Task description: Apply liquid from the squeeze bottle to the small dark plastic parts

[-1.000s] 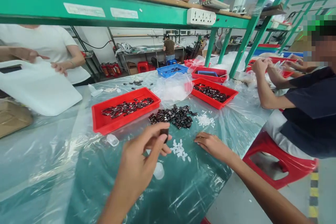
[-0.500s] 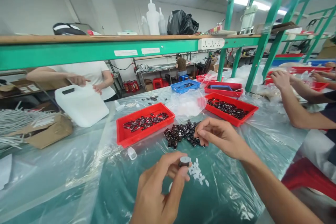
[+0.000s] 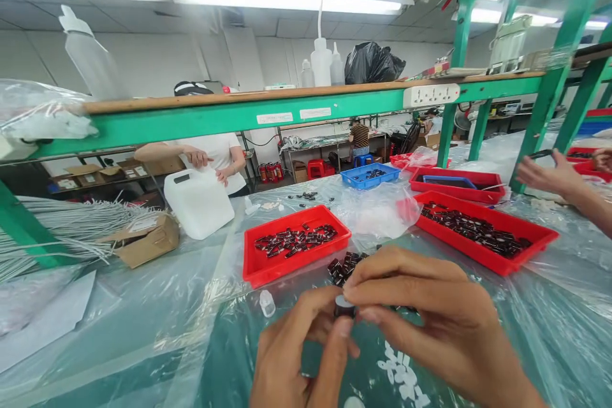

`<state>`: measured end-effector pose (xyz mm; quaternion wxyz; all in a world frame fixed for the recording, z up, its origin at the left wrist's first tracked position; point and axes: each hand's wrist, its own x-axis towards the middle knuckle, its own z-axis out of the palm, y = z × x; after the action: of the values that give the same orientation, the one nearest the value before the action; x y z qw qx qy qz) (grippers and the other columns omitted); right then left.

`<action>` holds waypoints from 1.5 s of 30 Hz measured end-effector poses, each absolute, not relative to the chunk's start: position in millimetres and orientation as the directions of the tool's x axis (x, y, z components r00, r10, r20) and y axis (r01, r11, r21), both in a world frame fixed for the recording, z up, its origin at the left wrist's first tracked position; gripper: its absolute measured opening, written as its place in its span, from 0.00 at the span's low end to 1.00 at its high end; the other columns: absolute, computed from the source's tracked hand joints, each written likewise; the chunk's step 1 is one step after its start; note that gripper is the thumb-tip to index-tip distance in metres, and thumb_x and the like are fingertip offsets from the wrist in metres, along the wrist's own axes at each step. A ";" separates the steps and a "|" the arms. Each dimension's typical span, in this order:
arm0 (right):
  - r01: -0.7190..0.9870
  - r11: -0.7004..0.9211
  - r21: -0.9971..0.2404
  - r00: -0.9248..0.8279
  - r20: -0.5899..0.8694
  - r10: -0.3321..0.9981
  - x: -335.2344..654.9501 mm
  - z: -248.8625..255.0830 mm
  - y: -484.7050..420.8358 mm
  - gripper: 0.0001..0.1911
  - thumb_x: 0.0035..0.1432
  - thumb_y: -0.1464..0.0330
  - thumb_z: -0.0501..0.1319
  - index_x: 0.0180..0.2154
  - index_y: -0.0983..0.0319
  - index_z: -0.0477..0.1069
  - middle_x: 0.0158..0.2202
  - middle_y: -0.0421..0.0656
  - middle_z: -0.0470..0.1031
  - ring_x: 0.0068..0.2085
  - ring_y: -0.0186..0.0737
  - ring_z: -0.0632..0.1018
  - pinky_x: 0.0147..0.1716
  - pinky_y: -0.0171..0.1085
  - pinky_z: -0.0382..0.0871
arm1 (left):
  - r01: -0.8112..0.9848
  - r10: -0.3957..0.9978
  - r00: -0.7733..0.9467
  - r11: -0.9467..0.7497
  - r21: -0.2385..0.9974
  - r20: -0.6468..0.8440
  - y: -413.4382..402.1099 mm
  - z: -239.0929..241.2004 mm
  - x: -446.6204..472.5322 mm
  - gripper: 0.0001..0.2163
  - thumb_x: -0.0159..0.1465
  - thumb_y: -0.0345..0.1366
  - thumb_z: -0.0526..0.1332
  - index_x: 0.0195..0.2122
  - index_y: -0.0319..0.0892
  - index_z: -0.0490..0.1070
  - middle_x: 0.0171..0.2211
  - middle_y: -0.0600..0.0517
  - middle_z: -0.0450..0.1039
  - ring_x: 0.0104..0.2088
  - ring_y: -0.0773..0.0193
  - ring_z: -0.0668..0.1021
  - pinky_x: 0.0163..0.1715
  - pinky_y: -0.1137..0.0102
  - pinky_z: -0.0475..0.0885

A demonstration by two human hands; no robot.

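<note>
Low in the middle of the view, my left hand (image 3: 299, 357) pinches a small black cylindrical part (image 3: 343, 307) with a pale top. My right hand (image 3: 430, 325) meets it from the right, its fingertips pressing on the part's top. Just behind my hands lies a loose pile of the same dark parts (image 3: 345, 266) on the plastic-covered table (image 3: 143, 325). Small white caps (image 3: 399, 373) are scattered under my right wrist. A red tray (image 3: 255, 266) holding several dark parts stands beyond the pile.
A second red tray (image 3: 482, 248) of parts stands at right, a blue tray (image 3: 370, 178) farther back. A white jug (image 3: 198, 202) is handled by a person in white across the table. A co-worker's hand (image 3: 549, 175) works at right. A cardboard box (image 3: 143, 242) and white rods (image 3: 62, 229) lie left.
My right hand came in from the pile and closed onto the part held in my left hand. The view tilted up and the hands rose closer to the camera.
</note>
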<state>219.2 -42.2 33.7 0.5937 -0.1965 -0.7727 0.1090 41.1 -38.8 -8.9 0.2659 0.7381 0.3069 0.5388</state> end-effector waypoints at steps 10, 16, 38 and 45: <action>0.436 0.871 -0.227 -0.278 0.887 0.370 215.4 26.8 -41.3 0.15 0.67 0.81 0.58 0.50 0.66 0.78 0.45 0.45 0.78 0.45 0.29 0.79 0.46 0.24 0.74 | 0.163 0.779 0.155 -0.627 0.762 0.608 -39.6 -5.4 43.3 0.07 0.72 0.35 0.59 0.46 0.53 0.75 0.27 0.60 0.75 0.24 0.71 0.78 0.26 0.78 0.73; 0.457 0.876 -0.155 -0.344 0.877 0.335 214.4 20.9 -39.9 0.17 0.67 0.79 0.57 0.54 0.66 0.76 0.50 0.47 0.76 0.50 0.31 0.77 0.51 0.26 0.73 | 0.086 0.813 0.136 -0.579 0.810 0.567 -40.9 -2.8 41.1 0.06 0.72 0.38 0.58 0.44 0.50 0.75 0.26 0.58 0.74 0.22 0.70 0.77 0.24 0.79 0.74; 0.174 0.761 -0.625 -0.049 0.766 0.641 206.0 22.7 -38.9 0.11 0.64 0.74 0.66 0.44 0.52 0.77 0.39 0.35 0.81 0.36 0.30 0.81 0.36 0.26 0.78 | 0.228 0.774 0.174 -0.633 0.740 0.608 -41.9 -6.3 38.8 0.08 0.72 0.35 0.58 0.48 0.52 0.74 0.25 0.57 0.74 0.25 0.65 0.77 0.24 0.73 0.73; 0.418 0.807 -0.418 -0.137 0.849 0.511 210.9 26.6 -43.2 0.09 0.67 0.76 0.63 0.43 0.56 0.75 0.37 0.36 0.81 0.35 0.30 0.81 0.35 0.26 0.76 | 0.361 0.671 0.263 -0.735 0.575 0.693 -34.4 -5.1 31.6 0.11 0.72 0.32 0.58 0.53 0.54 0.70 0.26 0.59 0.76 0.26 0.67 0.80 0.24 0.76 0.74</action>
<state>210.9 -43.2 26.6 0.5801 -0.3084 -0.7528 0.0403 31.6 -34.4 -5.1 0.1526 0.7799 0.3308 0.5090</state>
